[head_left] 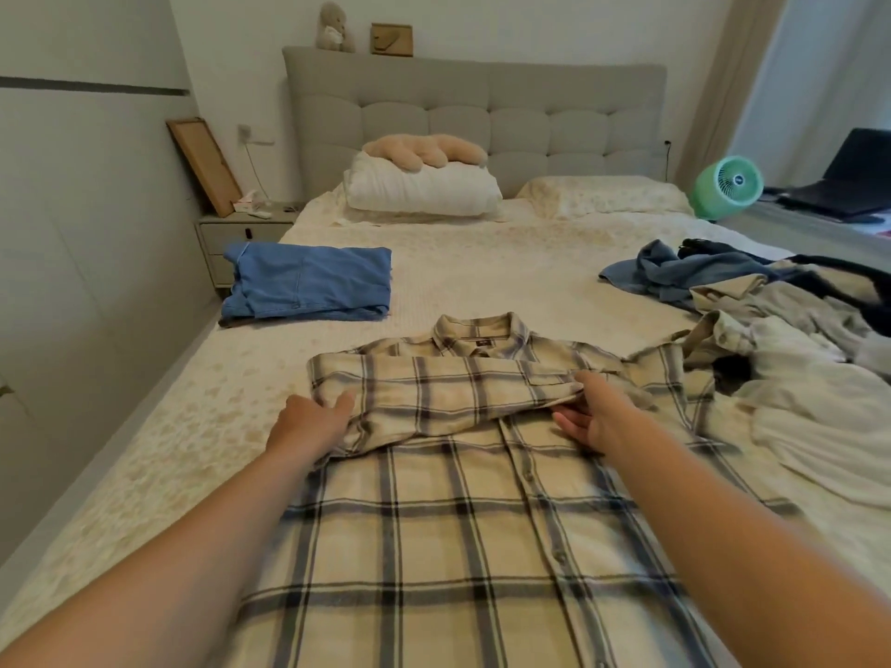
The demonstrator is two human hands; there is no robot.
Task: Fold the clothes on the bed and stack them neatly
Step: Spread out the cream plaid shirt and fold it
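Both hands are on the plaid shirt (463,513), which lies button-side up across the near part of the bed (144,426), collar toward the headboard. Our left hand (313,421) lies flat and open, fingers straight, pressing the outer end of the sleeve (434,397) that is folded across the chest of the shirt. Our right hand (595,417) meets the other end of that folded sleeve beside the chest pocket: the thumb lies on top of the cloth and the loosely extended fingers sit under its edge, so it pinches the fold lightly. Farther up the bed on the left rests a folded blue garment (308,284), well apart from the shirt. On the right side, a rumpled heap of unfolded clothes (771,330) lies just beside the shirt's other sleeve.
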